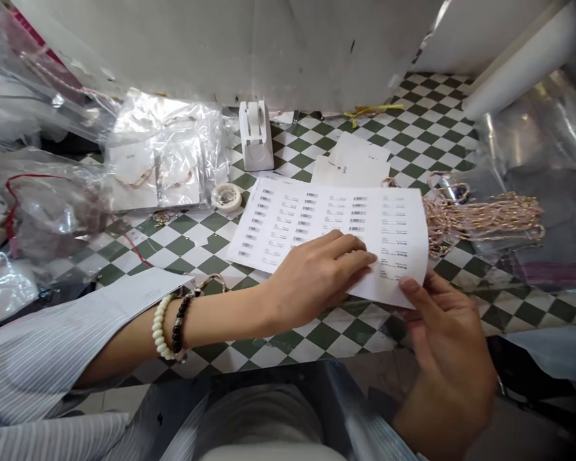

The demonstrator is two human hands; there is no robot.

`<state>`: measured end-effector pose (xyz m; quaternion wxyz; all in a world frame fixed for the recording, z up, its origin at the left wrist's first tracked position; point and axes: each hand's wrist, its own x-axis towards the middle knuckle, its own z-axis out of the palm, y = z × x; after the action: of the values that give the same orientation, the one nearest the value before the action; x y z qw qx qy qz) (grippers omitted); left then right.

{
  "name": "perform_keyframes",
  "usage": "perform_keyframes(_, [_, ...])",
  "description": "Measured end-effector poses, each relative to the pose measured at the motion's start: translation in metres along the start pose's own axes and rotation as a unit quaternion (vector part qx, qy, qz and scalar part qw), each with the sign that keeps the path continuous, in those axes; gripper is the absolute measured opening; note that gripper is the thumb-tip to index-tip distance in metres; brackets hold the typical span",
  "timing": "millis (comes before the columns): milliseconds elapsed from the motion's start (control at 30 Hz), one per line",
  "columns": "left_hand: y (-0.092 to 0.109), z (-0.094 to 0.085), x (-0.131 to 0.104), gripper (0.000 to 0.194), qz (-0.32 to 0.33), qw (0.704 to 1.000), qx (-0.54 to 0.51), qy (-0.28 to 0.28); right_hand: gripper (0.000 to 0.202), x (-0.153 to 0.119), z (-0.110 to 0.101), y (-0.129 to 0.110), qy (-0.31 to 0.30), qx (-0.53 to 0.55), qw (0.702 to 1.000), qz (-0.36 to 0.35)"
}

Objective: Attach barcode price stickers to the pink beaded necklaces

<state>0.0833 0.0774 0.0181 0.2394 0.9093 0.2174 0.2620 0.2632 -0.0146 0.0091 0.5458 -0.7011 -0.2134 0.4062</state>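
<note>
A white sheet of printed barcode labels (312,218) lies at a slant on the checkered table, its right end lifted and bent. My left hand (317,269), with beaded bracelets on the wrist, rests on the sheet's lower middle, fingers curled together; what they may pinch is hidden. At the lower right corner my right hand (441,326) grips the sheet between thumb and fingers. Just behind the sheet are white cards (352,160). Pink and gold braided cords (484,218) lie to its right.
On the checkered table (312,336) stand a white tape dispenser (256,137) and a tape roll (227,197). Bagged cards (134,173) and plastic bags (57,205) lie left. More clear bags (547,224) are at right. A grey panel (221,51) rises behind.
</note>
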Motion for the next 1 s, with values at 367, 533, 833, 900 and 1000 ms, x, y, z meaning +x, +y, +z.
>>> perform_keyframes(367, [0.012,-0.013,-0.009,0.016,0.02,0.994,-0.042,0.102,0.019,-0.007,0.017,-0.002,-0.15,0.076,0.986,-0.018])
perform_keyframes(533, [0.019,-0.013,-0.019,0.014,-0.024,0.993,-0.077,0.085,0.014,-0.008,0.022,-0.001,-0.185,0.064,0.98,-0.034])
perform_keyframes(833, [0.017,-0.02,-0.017,0.002,-0.149,0.97,-0.163,0.103,0.007,-0.024,0.037,-0.001,-0.138,0.03,0.984,-0.108])
perform_keyframes(900, [0.015,-0.02,-0.018,0.007,-0.13,0.98,-0.112,0.102,0.011,-0.028,0.04,0.0,-0.109,-0.015,0.983,-0.149])
perform_keyframes(1000, [0.011,-0.02,-0.021,0.009,-0.114,0.989,-0.047,0.079,0.014,-0.031,0.04,0.003,-0.095,-0.103,0.969,-0.205])
